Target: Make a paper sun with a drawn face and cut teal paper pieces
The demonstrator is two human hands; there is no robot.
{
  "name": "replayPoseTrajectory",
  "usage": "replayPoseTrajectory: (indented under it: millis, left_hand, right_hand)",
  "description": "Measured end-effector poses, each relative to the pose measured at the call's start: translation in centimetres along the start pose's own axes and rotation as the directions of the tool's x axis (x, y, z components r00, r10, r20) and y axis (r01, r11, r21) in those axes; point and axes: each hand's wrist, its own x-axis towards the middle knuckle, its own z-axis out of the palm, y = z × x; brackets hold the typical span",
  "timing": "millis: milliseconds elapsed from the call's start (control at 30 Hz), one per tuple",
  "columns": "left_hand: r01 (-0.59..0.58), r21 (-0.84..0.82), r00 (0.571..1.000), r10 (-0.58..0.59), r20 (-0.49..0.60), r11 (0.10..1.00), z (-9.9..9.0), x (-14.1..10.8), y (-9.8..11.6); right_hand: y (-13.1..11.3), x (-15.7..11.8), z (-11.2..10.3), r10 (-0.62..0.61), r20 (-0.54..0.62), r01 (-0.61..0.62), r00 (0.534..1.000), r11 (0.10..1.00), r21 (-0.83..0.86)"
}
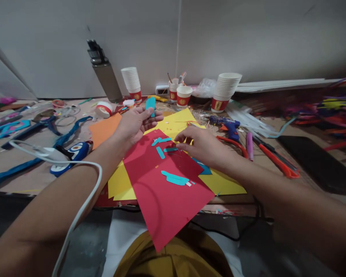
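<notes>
Nearest lies a red sheet (161, 207), with turquoise strips (160, 152) on it. Beside them the right hand (200, 142) is half curled; whether it grips something, I cannot tell. Farther, the left hand (134, 122) pinches a turquoise piece (150, 104). Behind stand paper cups (226, 88).

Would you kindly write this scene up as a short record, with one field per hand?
Left hand: holding a turquoise paper piece
Right hand: over the red sheet, fingers near loose turquoise strips; contact unclear
Red sheet: atop yellow sheets, near corner beyond the table
To its left: orange paper
To its right: blue glue gun, purple marker
Behind: grey bottle, stacked paper cups
</notes>
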Motion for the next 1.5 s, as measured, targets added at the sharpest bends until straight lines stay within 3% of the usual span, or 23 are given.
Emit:
replayPoseTrajectory:
  millis: [233,467,667,767,967,1200,1333,1500]
  left_hand:
    - [0.025,0.011,1.0,-0.026,0.013,1.0,0.1,-0.3,-0.2]
    - [0.037,0.048,0.998,-0.039,0.043,0.998,0.1,-0.4,-0.6]
    - [0.023,0.013,1.0,-0.023,0.0,1.0,0.2,-0.4,-0.4]
    - [0.01,0.0,1.0,-0.01,-0.021,1.0,0.2,-0.3,-0.3]
    - [0.017,-0.007,1.0,-0.017,-0.022,1.0,0.2,-0.1,-0.5]
    - [0.157,0.083,0.982,-0.165,0.097,0.984,0.9,-0.7,-1.2]
    - [0.095,0.099,0.984,-0.109,0.143,0.99,0.9,-0.9,-1.0]
    - [0.046,0.105,0.991,-0.059,0.121,0.993,0.6,-0.6,-1.1]
  right_hand:
    - [-0.6,2.4,0.9,-0.025,0.23,0.088,0.973,0.959,-0.269]
    - [-0.7,2.4,0.9,0.05,0.311,0.046,0.949,0.954,-0.296]
    - [-0.5,1.9,1.1,0.145,0.125,-0.142,0.981,0.989,-0.028]
    - [-0.8,2.0,1.2,0.192,0.122,-0.204,0.974,0.975,0.09]
    - [-1.3,2.4,1.3,0.188,0.125,-0.205,0.974,0.969,0.14]
    - [0.0,2.6,1.2,0.299,-0.008,-0.282,0.954,0.908,0.309]
    - [0.1,2.6,1.0,0.344,-0.075,-0.288,0.936,0.871,0.398]
    - [0.4,2.5,0.9,0.359,-0.079,-0.287,0.93,0.843,0.456]
